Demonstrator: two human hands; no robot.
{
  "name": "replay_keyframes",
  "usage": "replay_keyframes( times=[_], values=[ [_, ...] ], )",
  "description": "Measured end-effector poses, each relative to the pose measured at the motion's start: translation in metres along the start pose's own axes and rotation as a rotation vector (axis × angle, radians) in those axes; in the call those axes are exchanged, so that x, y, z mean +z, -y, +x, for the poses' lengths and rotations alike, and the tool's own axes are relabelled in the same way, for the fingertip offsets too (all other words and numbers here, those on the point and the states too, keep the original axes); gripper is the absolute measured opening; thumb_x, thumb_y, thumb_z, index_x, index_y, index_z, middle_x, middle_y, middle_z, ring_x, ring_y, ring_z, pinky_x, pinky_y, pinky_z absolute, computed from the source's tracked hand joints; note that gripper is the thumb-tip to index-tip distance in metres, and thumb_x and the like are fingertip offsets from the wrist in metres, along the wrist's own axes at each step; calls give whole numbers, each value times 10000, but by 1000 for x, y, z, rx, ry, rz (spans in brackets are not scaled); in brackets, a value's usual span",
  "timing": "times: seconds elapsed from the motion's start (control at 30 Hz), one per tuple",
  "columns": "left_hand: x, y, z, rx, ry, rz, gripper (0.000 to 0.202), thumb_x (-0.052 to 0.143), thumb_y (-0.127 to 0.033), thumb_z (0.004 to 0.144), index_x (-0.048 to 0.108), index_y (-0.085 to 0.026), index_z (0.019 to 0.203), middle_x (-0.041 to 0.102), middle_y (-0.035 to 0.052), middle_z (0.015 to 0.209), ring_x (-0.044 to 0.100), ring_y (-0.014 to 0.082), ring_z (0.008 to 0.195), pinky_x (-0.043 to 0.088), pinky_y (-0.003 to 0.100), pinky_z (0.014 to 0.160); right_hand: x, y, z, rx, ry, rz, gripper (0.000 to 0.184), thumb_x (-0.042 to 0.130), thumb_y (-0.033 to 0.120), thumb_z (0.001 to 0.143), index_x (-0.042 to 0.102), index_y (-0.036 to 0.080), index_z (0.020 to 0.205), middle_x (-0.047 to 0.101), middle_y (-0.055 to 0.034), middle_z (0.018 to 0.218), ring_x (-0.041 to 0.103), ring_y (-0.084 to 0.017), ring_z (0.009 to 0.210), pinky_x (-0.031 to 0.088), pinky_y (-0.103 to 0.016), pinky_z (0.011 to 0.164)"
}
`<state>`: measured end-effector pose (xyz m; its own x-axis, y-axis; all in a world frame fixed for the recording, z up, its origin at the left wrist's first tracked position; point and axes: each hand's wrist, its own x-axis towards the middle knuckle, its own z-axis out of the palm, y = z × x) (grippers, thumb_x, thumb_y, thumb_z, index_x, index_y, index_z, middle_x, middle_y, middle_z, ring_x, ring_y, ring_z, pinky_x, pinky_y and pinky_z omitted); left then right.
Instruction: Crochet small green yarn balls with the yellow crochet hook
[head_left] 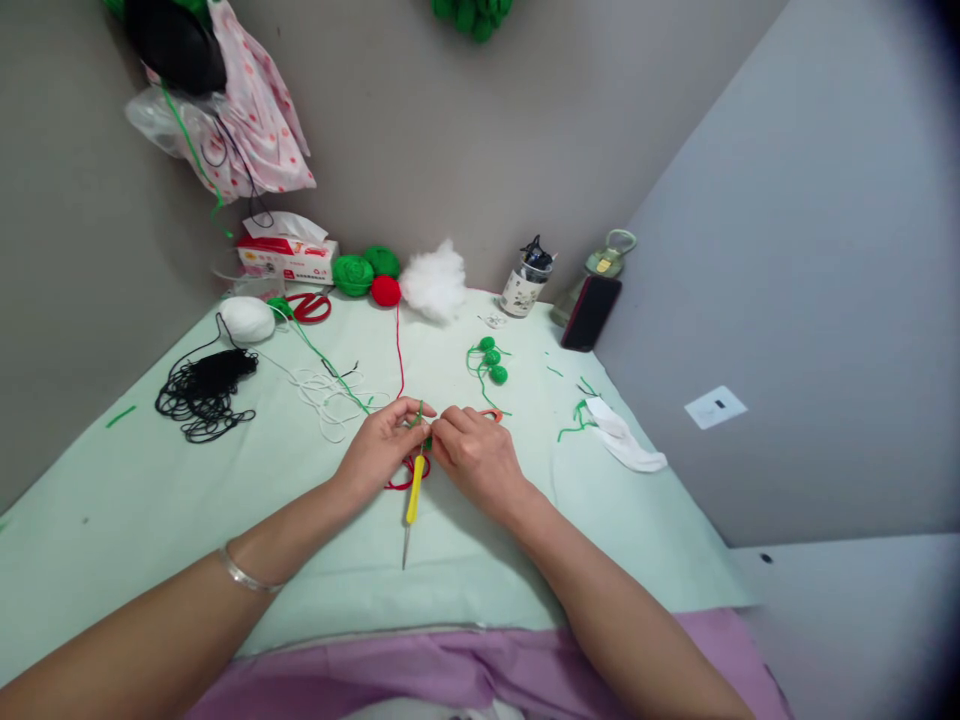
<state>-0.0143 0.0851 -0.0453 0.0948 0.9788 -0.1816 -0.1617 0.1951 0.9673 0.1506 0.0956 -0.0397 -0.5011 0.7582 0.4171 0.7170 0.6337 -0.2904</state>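
Observation:
Above the middle of the table, my left hand (384,440) pinches a small green crochet piece (428,443), mostly hidden by fingers. A crochet hook (415,490) with a yellow handle points down from the left fingertips, its upper end by a green loop. My right hand (476,450) is closed, its fingertips pressed together against the same green piece. Beneath the hands lies a loop of red yarn (397,486). Orange-handled scissors (493,414) show partly behind the right hand. Green yarn (330,365) runs from the left hand toward the back left.
Three small green crocheted balls (491,358) lie beyond my hands. Black yarn (206,385), a white yarn ball (248,319), red scissors (311,306) and a tissue box (289,258) sit left. White stuffing (435,283), a pen cup (525,288) and a phone (592,314) stand behind.

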Motion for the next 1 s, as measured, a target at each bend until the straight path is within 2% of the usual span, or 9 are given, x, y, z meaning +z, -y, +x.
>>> replay_keyframes(
  times=[0.1, 0.23, 0.37, 0.47, 0.6, 0.77, 1.0],
  values=[
    [-1, -1, 0, -6, 21, -20, 359, 824, -383, 720, 680, -193, 988, 672, -31, 735, 660, 154, 606, 534, 269, 583, 1, 0, 1, 62, -21, 101, 195, 566, 114, 906, 678, 201, 771, 699, -55, 813, 575, -158, 687, 360, -288, 598],
    [-3, -2, 1, -22, 36, -70, 395, 849, -417, 708, 680, -190, 983, 694, -18, 767, 684, 163, 632, 557, 283, 604, 2, -7, 4, 149, -38, 285, 167, 574, 161, 886, 686, 205, 770, 703, -20, 797, 579, -116, 602, 428, -246, 575],
    [-6, -1, 3, -22, 22, -113, 386, 870, -397, 702, 689, -188, 970, 727, 0, 818, 721, 165, 705, 563, 275, 669, 4, -19, 7, 211, -37, 424, 189, 540, 210, 911, 697, 195, 809, 692, 4, 689, 608, -122, 547, 464, -230, 514],
    [-8, 0, 4, -19, 10, -124, 378, 871, -387, 709, 692, -188, 975, 729, 2, 823, 727, 165, 724, 558, 273, 684, 3, -22, 6, 220, -59, 446, 208, 541, 259, 951, 711, 193, 851, 718, -17, 735, 653, -137, 594, 503, -243, 547],
    [-8, 1, 5, -10, 11, -110, 372, 865, -392, 715, 689, -189, 972, 714, -9, 812, 713, 155, 707, 551, 267, 676, -2, -15, 3, 155, -71, 370, 172, 581, 248, 967, 735, 206, 905, 743, -48, 874, 682, -144, 685, 527, -265, 651],
    [-4, -1, 2, 11, 7, -50, 342, 829, -394, 741, 685, -188, 973, 682, -26, 770, 675, 148, 679, 537, 268, 672, -3, -8, 0, 43, -46, 176, 176, 584, 190, 979, 754, 226, 947, 766, -80, 967, 697, -180, 820, 485, -286, 698],
    [0, 0, 0, 89, -18, 47, 246, 772, -338, 750, 688, -196, 932, 657, -40, 701, 600, 145, 634, 462, 253, 614, -2, -7, -1, -48, -23, -45, 195, 559, 160, 997, 734, 206, 924, 766, -79, 915, 663, -190, 828, 406, -301, 668]
  ],
)
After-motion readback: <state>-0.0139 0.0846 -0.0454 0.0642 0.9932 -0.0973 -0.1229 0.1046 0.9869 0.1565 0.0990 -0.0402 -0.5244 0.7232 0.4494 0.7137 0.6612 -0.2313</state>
